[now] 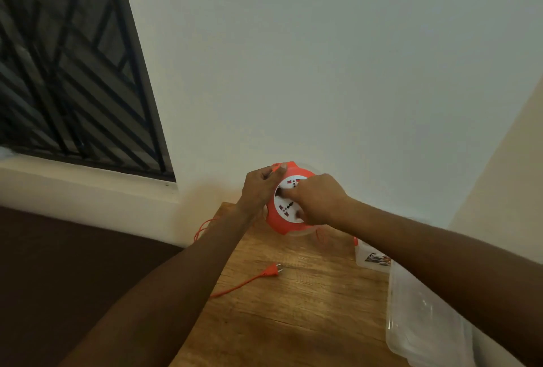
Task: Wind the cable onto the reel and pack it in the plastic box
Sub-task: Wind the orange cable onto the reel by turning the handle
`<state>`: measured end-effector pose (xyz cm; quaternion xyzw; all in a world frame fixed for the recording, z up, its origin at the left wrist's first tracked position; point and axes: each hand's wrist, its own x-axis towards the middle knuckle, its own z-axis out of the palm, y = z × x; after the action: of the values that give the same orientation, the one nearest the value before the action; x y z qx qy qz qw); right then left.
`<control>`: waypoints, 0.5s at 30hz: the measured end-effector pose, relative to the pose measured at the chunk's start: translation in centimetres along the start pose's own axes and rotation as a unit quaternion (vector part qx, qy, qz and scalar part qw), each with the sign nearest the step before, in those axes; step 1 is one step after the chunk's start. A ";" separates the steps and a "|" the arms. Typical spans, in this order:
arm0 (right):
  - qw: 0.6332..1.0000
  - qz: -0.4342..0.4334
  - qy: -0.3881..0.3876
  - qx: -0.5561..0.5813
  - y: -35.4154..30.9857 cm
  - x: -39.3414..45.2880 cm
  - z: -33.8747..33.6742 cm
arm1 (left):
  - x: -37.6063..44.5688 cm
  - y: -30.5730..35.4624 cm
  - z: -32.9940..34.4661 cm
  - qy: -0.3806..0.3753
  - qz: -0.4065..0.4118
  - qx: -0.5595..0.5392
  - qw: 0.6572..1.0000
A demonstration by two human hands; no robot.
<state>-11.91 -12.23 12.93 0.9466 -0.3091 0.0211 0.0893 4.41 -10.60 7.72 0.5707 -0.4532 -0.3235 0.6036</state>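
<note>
Currently, the orange reel [283, 221] is held above the far end of the wooden table [293, 308], close to the white wall [323, 58]. Its white socket face [286, 202] is turned toward the camera. The left hand [260, 187] is clamped on the reel's upper left rim, with the thumb laid over the top edge. The right hand [316, 199] is placed against the socket face with its fingers curled onto it; what exactly is gripped cannot be told.

The orange cable [235, 285] is seen mostly unwound. One stretch is laid across the table's left part and is ended by the plug [271, 271], which rests flat on the wood, well apart from the reel. The cable is passed over the table's left edge, and a loop [202, 228] is visible beyond that edge, below the left wrist.

The clear plastic box [423, 322] is located at the table's right side, partly hidden under the right forearm. A small white item with a printed label [373, 256] is positioned just beyond it. Bare wood is left between plug and box. A barred window [73, 66] is set in the wall at left.
</note>
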 end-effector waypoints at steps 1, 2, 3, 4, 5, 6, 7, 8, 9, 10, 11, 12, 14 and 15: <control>0.998 0.053 0.028 0.018 0.0 0.0 0.7 | 0.0 0.0 0.1 0.022 -0.001 -0.018 1.000; 0.987 0.127 0.058 0.082 -0.3 0.0 1.2 | 0.1 0.1 0.2 0.043 -0.001 -0.032 0.999; 0.962 0.196 0.086 0.170 -0.6 0.3 1.8 | 0.2 0.1 0.4 0.059 0.001 -0.037 0.998; 0.934 0.242 0.107 0.239 -1.0 0.5 2.4 | 0.3 0.1 0.7 0.066 0.004 -0.035 0.997; 0.917 0.264 0.120 0.274 -1.2 0.7 3.0 | 0.3 0.0 0.9 0.066 0.006 -0.032 0.997; 0.909 0.276 0.120 0.288 -1.4 0.6 3.5 | 0.2 -0.2 1.1 0.064 0.005 -0.028 0.998; 0.907 0.280 0.117 0.291 -1.6 0.5 4.0 | 0.2 -0.4 1.2 0.060 0.001 -0.024 0.998; 0.909 0.279 0.109 0.289 -1.6 0.2 4.4 | 0.1 -0.7 1.2 0.054 -0.002 -0.020 0.998; 0.915 0.271 0.098 0.283 -1.6 0.0 4.6 | 0.0 -1.1 1.2 0.049 -0.006 -0.019 0.999; 0.923 0.260 0.087 0.271 -1.5 -0.1 4.7 | -0.1 -1.4 1.2 0.046 -0.012 -0.020 0.999; 0.931 0.250 0.079 0.255 -1.4 -0.3 4.8 | -0.1 -1.6 1.1 0.044 -0.020 -0.021 0.999; 0.940 0.239 0.075 0.233 -1.4 -0.5 4.7 | -0.2 -1.8 1.1 0.042 -0.028 -0.025 0.998; 0.956 0.216 0.100 0.171 -1.3 -1.2 4.2 | -0.1 -1.6 1.1 0.028 -0.041 -0.043 0.998; 0.962 0.202 0.126 0.131 -1.1 -1.5 3.8 | -0.1 -1.4 1.0 0.020 -0.042 -0.046 0.998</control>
<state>-12.50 -11.14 8.89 0.8574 -0.4751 0.1980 -0.0032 3.66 -11.08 6.24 0.5677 -0.4010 -0.3575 0.6238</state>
